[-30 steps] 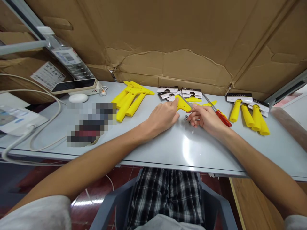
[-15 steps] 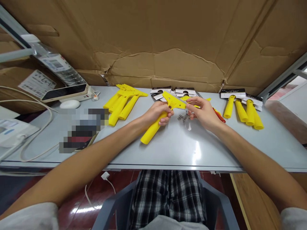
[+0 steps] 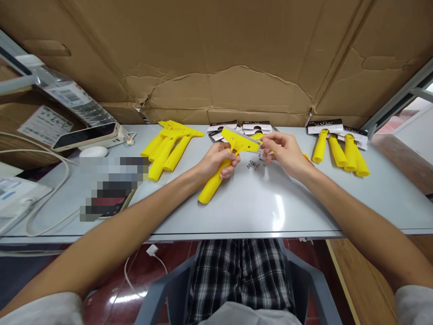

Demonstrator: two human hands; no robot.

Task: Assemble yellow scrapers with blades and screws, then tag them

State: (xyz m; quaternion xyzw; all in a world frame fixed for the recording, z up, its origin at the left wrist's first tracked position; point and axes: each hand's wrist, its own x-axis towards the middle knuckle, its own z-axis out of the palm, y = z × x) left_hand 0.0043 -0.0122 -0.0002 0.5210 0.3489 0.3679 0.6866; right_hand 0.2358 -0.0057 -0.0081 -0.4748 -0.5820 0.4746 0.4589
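Left fingers [image 3: 228, 171] grip a yellow T-shaped tool [image 3: 239, 141]

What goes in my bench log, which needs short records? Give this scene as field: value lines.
Left hand: closed around the handle of a yellow tool
Right hand: at the end of the tool's wide head; contact unclear
Between hands: small metal parts on the table
Left side: pile of yellow tools
Right side: carded yellow tools
Behind: cardboard

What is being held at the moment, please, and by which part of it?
The left hand grips a yellow T-shaped tool by its handle, just below the wide head. The right hand is at the head's end; its grip cannot be told.
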